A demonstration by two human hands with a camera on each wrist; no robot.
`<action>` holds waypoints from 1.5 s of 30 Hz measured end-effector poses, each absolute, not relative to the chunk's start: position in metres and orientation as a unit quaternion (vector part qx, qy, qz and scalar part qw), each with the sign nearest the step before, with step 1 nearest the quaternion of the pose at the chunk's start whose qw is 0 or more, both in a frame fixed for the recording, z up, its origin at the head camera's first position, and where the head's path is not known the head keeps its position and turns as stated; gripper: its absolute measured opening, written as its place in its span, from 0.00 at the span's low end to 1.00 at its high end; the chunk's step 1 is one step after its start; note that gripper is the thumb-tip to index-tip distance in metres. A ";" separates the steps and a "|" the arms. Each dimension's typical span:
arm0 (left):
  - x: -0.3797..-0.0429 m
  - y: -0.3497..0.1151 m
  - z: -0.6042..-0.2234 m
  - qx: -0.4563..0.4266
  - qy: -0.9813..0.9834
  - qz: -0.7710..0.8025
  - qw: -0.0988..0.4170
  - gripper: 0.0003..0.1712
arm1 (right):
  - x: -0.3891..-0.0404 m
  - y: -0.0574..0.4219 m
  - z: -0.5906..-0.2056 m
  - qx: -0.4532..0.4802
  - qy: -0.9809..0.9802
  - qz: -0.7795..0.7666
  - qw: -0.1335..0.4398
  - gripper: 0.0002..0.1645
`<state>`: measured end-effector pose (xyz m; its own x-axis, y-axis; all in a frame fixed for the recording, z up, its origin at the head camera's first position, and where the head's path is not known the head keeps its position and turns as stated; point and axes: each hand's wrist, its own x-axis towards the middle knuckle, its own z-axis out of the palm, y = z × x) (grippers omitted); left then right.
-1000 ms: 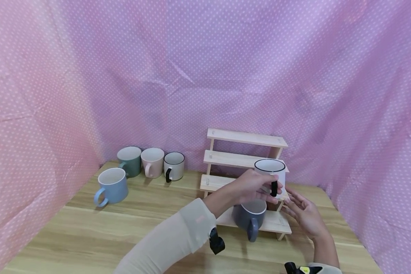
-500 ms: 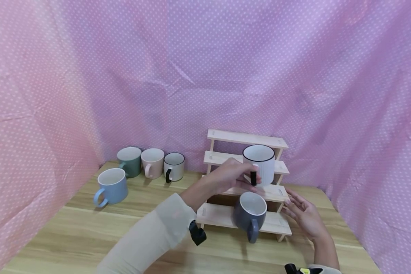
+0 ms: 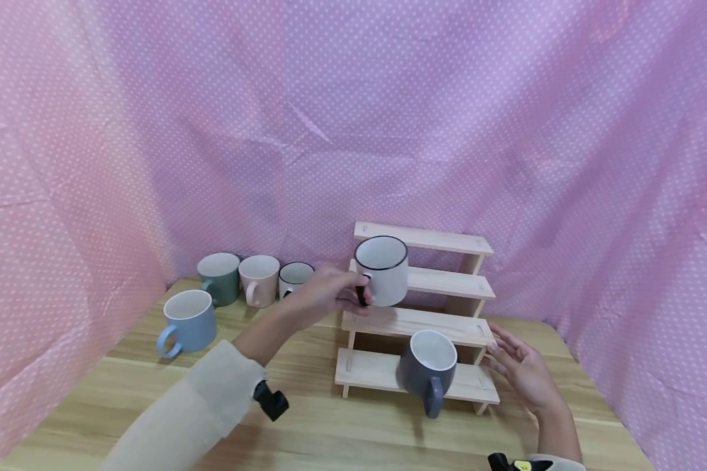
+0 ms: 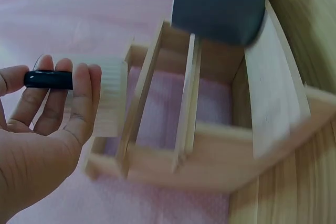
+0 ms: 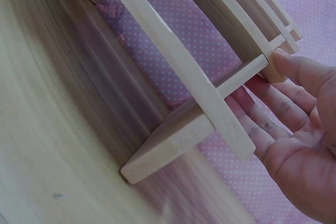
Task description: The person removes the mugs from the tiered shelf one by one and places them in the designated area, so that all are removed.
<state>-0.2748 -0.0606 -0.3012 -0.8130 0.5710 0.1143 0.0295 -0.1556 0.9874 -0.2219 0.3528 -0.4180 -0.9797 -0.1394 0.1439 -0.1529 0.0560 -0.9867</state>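
Observation:
In the head view my left hand [image 3: 332, 292] grips the black handle of a white mug [image 3: 383, 271] with a dark rim, held upright before the left part of a stepped wooden shelf [image 3: 418, 324]. The left wrist view shows my fingers curled under that black handle [image 4: 48, 80], the mug body behind them. At the shelf's right side, my right hand [image 3: 527, 373] holds the end of a lower step. The right wrist view has my thumb [image 5: 299, 69] on the board's end and my fingers against the side below. A dark grey mug [image 3: 427, 366] stands on the lowest step.
Left on the wooden table [image 3: 306, 432] stand a light blue mug [image 3: 197, 324], a green mug [image 3: 224, 281], a pale pink mug [image 3: 262, 281] and a small black-rimmed white mug [image 3: 294, 273], partly hidden by my left hand. Pink dotted cloth [image 3: 353, 131] hangs behind.
My left hand has carried the white mug leftward and up, from the shelf's right end to before its left part. My right hand stays at the shelf's side; the grey mug has not moved.

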 end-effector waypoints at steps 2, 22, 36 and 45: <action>-0.272 -0.076 -0.302 0.235 0.623 0.723 0.185 0.15 | -0.222 0.352 -0.418 0.099 -0.725 0.681 0.005 0.40; -0.259 -0.211 -0.338 0.194 0.666 0.709 0.125 0.15 | -0.220 0.350 -0.419 0.097 -0.731 0.675 0.009 0.38; -0.242 -0.259 -0.367 0.194 0.700 0.671 0.149 0.17 | -0.221 0.352 -0.419 0.097 -0.726 0.680 0.008 0.39; -0.235 -0.282 -0.397 0.203 0.704 0.659 0.170 0.20 | -0.222 0.353 -0.420 0.094 -0.732 0.675 0.011 0.39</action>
